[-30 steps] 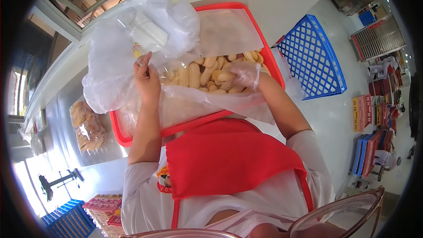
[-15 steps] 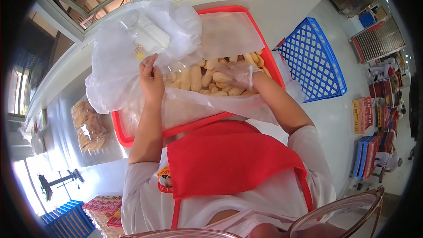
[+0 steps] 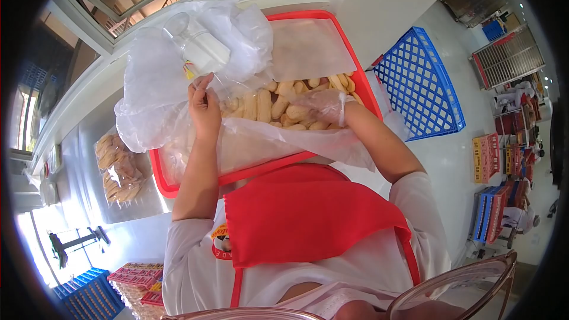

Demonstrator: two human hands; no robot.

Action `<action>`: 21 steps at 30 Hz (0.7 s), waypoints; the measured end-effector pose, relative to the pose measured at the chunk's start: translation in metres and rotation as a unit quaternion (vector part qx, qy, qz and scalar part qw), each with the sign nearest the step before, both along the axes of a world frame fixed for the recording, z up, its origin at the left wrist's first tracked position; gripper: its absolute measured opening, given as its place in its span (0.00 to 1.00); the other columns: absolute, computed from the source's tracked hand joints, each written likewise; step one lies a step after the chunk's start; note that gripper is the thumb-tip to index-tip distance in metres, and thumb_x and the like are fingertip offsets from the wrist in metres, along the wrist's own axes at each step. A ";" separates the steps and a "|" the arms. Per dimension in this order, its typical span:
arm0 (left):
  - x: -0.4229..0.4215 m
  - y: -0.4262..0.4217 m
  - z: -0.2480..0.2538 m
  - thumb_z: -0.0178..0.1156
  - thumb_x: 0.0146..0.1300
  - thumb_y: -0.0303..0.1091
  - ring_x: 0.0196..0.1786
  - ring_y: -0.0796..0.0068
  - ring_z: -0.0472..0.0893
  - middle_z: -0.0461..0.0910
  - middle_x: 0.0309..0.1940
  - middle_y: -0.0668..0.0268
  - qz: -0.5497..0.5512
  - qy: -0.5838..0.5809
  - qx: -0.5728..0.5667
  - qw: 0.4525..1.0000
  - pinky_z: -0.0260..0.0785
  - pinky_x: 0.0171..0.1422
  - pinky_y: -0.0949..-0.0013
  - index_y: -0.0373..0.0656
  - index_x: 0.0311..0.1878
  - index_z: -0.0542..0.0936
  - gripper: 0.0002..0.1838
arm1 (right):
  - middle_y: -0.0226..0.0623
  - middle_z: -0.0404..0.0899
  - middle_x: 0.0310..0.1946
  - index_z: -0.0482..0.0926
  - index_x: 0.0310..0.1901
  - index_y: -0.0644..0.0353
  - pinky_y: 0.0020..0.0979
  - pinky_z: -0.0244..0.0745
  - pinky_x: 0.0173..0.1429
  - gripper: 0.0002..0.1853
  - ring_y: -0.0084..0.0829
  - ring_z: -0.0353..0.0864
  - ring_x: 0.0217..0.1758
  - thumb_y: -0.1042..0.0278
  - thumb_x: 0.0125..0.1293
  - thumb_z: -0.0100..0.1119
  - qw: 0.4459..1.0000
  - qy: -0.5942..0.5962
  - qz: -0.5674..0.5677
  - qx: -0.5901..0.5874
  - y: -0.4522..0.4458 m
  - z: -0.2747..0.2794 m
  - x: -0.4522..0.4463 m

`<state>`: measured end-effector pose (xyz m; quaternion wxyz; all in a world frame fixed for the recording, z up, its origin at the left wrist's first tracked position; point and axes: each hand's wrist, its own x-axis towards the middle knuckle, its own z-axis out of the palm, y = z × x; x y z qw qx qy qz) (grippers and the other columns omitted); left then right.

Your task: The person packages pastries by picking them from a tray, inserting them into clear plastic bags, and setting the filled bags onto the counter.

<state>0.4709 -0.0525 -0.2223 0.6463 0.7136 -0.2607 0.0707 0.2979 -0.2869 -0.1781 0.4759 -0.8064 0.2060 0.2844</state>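
long, pale biscuits point(image 3: 279, 107) lie heaped across the middle of the red tray point(image 3: 365, 83) before you, your gloved right hand point(image 3: 320, 106) down among them toward the heap's right side — much nearer to them than your left. the biscuits just left of its fingers lie lengthwise away from your body, some on a slant; whether those fingers have closed on any cannot be told through the hazy glove. at the heap's left end, your bare left hand point(image 3: 203, 106) has thumb and fingertips pinched, it appears, on the edge of a clear bag point(image 3: 234, 90). beyond, a cloudy plastic sheet point(image 3: 157, 83) covers the tray's far left, a clear container point(image 3: 204, 47) lying tilted against it. out to your left, a packet point(image 3: 118, 169) rests on the metal surface point(image 3: 83, 172); to your right — a blue crate point(image 3: 418, 86).
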 end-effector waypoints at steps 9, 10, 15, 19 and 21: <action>0.000 0.000 0.000 0.46 0.55 0.17 0.42 0.75 0.72 0.70 0.45 0.61 0.003 -0.018 0.011 1.000 0.63 0.42 0.77 0.39 0.47 0.77 0.18 | 0.42 0.69 0.52 0.61 0.61 0.53 0.30 0.64 0.59 0.32 0.38 0.67 0.58 0.68 0.52 0.55 0.855 -0.209 0.296 -0.372 -0.013 -0.002 0.020; 0.000 0.000 -0.001 0.46 0.55 0.17 0.41 0.76 0.72 0.70 0.44 0.61 0.005 -0.020 0.014 1.000 0.63 0.41 0.78 0.39 0.47 0.77 0.18 | 0.41 0.68 0.53 0.61 0.61 0.51 0.30 0.64 0.60 0.32 0.38 0.67 0.58 0.70 0.51 0.55 0.819 -0.256 0.301 -0.415 -0.019 -0.012 0.030; -0.002 0.000 0.005 0.46 0.56 0.17 0.36 0.79 0.70 0.71 0.43 0.62 0.006 -0.006 0.016 1.000 0.62 0.37 0.79 0.39 0.47 0.77 0.17 | 0.34 0.65 0.57 0.63 0.58 0.47 0.36 0.64 0.59 0.28 0.36 0.66 0.59 0.70 0.52 0.53 0.746 -0.322 0.292 -0.505 -0.013 -0.015 0.049; -0.006 0.002 0.013 0.46 0.56 0.17 0.34 0.81 0.69 0.71 0.43 0.63 0.014 0.005 0.023 1.000 0.61 0.36 0.79 0.39 0.47 0.77 0.17 | 0.39 0.70 0.50 0.66 0.55 0.51 0.36 0.66 0.55 0.26 0.40 0.69 0.53 0.72 0.51 0.53 0.703 -0.408 0.245 -0.528 -0.016 -0.025 0.057; -0.007 0.002 0.011 0.46 0.56 0.17 0.34 0.81 0.69 0.71 0.43 0.63 0.015 -0.007 0.020 1.000 0.61 0.35 0.79 0.39 0.47 0.77 0.17 | 0.40 0.72 0.47 0.66 0.55 0.51 0.37 0.67 0.54 0.26 0.41 0.70 0.52 0.72 0.51 0.53 0.738 -0.357 0.244 -0.517 -0.014 -0.010 0.057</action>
